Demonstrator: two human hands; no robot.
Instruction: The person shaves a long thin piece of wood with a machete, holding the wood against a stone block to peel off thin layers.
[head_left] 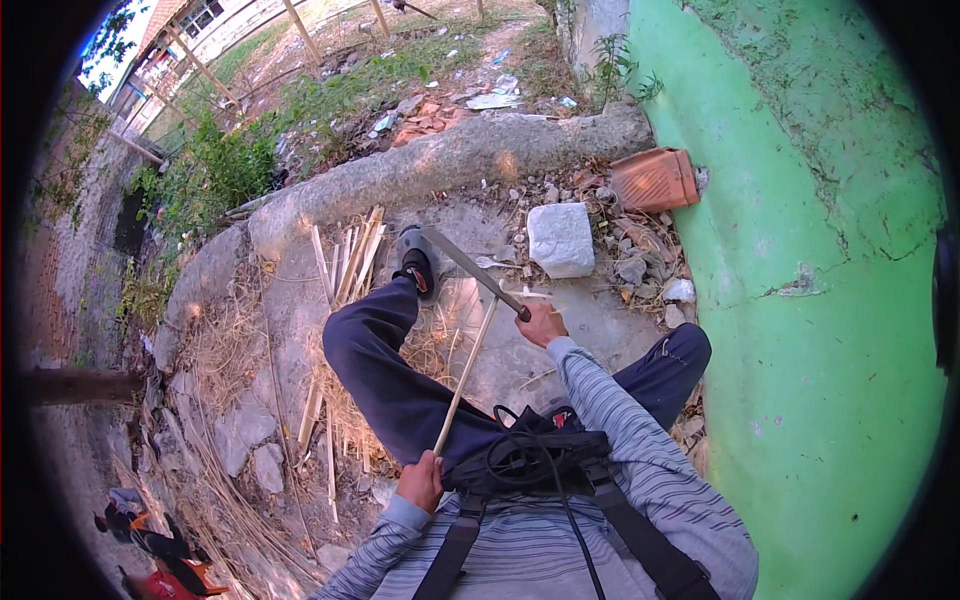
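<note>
My right hand [542,325] is closed round the dark handle of a machete [468,264]. Its long grey blade points up and to the left. Low in front of my waist, my left hand [420,484] grips the near end of a thin, pale bamboo strip [466,382]. The strip slants up to the blade, and its far end meets or crosses it close to the handle. A small pale sliver [535,295] shows beside that crossing. My legs [385,350] are bent and spread on either side.
Split strips [356,258] lie by my left foot [416,262], with curled shavings [325,400] beside that leg. A white block [560,240], rubble and an orange tile [655,181] sit ahead. A green wall [800,300] rises at right. People [165,550] appear at lower left.
</note>
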